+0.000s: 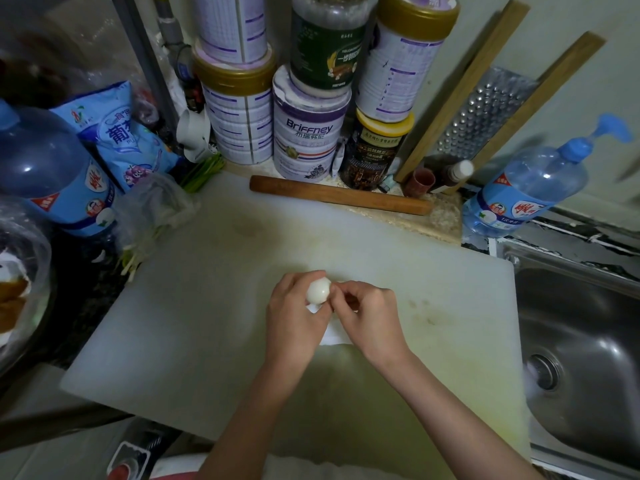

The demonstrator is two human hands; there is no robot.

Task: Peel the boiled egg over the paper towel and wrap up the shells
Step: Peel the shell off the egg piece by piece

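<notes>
The left hand (298, 315) cradles the boiled egg (318, 290), fingers curled round it, bare glossy white showing on top. The right hand (369, 311) is just beside it, curled fingertips (341, 288) pinching at the egg's side; whether they hold any shell, too small to tell. The paper towel (333, 336) lies directly beneath both hands, on the white cutting board (194, 306).

Both forearms (266, 400) are bare for all their visible length, as are the left hand (294, 320) and right hand (370, 315); a pinkish-red strip (173, 477) at the bottom edge, under the left forearm, may be clothing, but that cannot be told
</notes>
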